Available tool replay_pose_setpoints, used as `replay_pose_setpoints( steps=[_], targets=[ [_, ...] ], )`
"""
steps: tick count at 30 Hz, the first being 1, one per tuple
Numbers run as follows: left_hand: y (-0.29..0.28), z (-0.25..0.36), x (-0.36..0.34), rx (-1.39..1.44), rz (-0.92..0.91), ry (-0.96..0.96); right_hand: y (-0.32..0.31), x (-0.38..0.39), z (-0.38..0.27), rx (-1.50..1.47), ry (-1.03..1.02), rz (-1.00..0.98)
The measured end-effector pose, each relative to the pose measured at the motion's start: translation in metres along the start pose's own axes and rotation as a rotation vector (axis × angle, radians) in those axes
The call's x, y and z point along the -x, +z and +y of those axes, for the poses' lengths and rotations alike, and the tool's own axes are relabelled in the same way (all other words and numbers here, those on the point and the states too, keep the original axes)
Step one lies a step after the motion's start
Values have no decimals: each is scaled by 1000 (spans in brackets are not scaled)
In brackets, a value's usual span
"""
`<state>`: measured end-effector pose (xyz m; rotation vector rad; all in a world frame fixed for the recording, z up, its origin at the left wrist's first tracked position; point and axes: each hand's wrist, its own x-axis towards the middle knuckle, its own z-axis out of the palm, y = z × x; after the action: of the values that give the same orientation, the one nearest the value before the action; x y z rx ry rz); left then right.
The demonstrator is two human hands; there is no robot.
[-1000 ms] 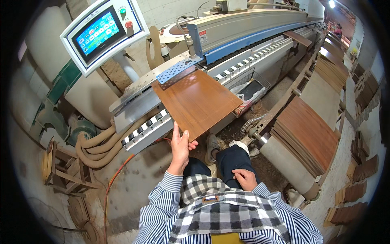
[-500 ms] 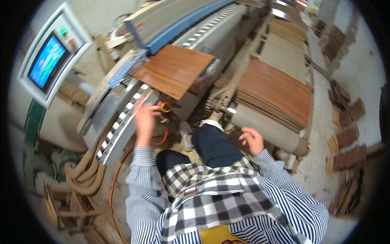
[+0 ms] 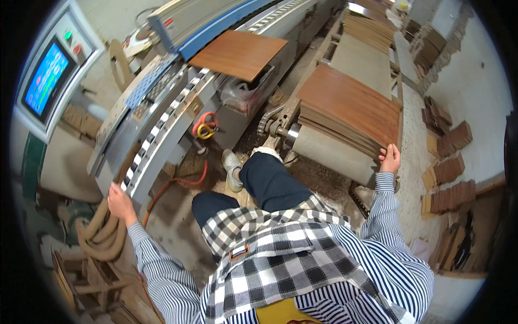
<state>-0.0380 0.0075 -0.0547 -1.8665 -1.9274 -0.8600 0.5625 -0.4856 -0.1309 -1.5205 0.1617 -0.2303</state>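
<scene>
My left hand [image 3: 119,201], fingers loosely bent and holding nothing that I can see, is beside the lower end of the roller rail [image 3: 154,144] at left. My right hand [image 3: 389,159] pinches the near right corner of the top brown board on a stack [image 3: 348,108], which sits on a belt conveyor [image 3: 329,156]. Another brown board [image 3: 237,54] lies on the machine against the blue beam [image 3: 208,29], to the right of a perforated blue plate [image 3: 148,81].
A control panel [image 3: 51,75] stands at left. Coiled hoses [image 3: 94,237] and a wooden stool [image 3: 86,278] are low at left. A red cord [image 3: 202,178] runs on the floor near my feet. Several small board stacks [image 3: 450,167] line the right wall.
My left hand has let go of the board on the machine and moved down and left. That board has moved farther along the machine. My right hand has reached out to the stack.
</scene>
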Motion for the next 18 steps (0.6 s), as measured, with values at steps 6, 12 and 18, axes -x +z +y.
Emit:
replay_pose_setpoints(
  steps=[6, 12, 18],
  targets=[
    [13, -1, -4, 9, 37, 34, -10, 18, 7, -152, 171, -137],
    [-28, 23, -18, 17, -326, -88, -15, 88, -7, -321, 582, -706],
    [-13, 20, -45, -13, -600, -13, 39, 105, -15, -340, 662, -686]
  ],
)
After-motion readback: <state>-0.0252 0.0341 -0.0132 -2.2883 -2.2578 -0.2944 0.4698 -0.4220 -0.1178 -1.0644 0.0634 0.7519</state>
